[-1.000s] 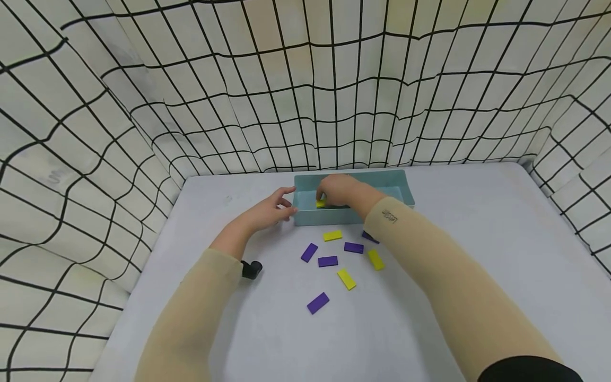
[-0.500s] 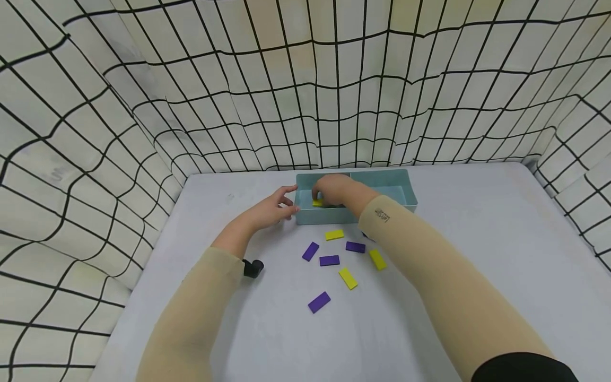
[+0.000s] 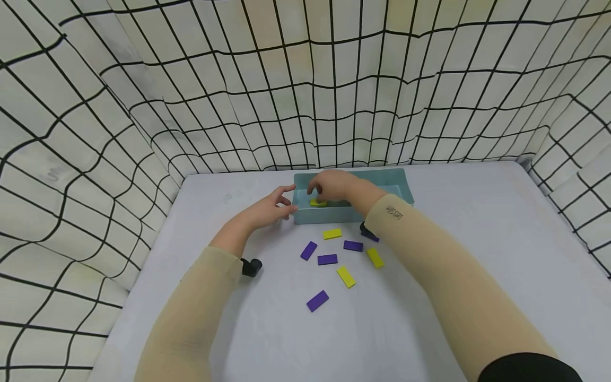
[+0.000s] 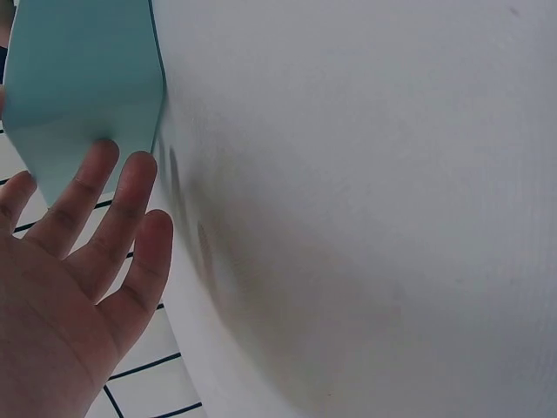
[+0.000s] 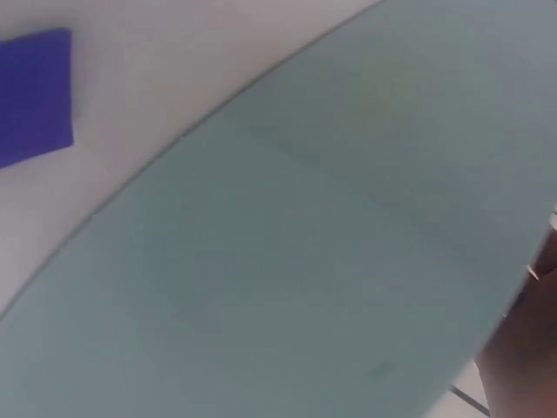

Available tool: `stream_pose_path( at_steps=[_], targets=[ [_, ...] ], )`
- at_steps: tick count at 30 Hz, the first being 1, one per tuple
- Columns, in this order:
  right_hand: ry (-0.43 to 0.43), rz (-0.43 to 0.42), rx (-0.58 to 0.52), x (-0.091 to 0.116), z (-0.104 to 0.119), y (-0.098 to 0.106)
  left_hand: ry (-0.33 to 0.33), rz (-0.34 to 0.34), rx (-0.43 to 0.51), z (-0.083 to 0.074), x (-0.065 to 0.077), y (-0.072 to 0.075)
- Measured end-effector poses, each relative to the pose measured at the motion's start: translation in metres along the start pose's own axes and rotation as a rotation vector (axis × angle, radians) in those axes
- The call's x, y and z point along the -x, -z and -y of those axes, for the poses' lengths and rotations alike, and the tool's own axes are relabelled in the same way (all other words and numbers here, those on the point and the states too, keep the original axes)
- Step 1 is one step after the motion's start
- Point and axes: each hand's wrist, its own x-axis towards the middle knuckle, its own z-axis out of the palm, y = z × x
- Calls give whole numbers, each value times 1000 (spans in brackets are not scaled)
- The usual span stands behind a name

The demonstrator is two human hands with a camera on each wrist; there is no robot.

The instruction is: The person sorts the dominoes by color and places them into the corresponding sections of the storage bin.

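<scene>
A pale teal box [image 3: 317,216] with a divider stands at the table's far edge. My right hand [image 3: 336,184] is inside its left compartment, over a yellow block [image 3: 314,202] lying near the front wall. Its fingers are bent, with the index finger raised off the block. In the right wrist view the box's wall hides most of the hand. My left hand [image 3: 267,210] is at the box's left end, thumb and fingers spread. In the left wrist view, its fingertips [image 4: 104,150] are right at the box's end wall.
In front of the box lie several loose flat blocks, among them a purple block [image 3: 317,301], a yellow block [image 3: 346,277] and another purple block [image 3: 327,259]. One purple block [image 3: 373,237] is partly hidden by the right sleeve. Black netting [image 3: 334,116] surrounds the white table.
My right hand has shifted slightly left in the box and its fingers have come up from the yellow block, which now shows more. The left hand keeps its place at the box's end.
</scene>
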Motion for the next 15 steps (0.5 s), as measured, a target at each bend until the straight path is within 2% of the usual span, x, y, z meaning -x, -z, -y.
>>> stream_pose_path(
  at_steps=[7, 15],
  targets=[
    [22, -35, -24, 17, -4, 11, 11, 9, -17, -4, 1, 1],
    [23, -71, -19, 48, -16, 21, 28, -3, -20, -3, -2, -1]
  ],
)
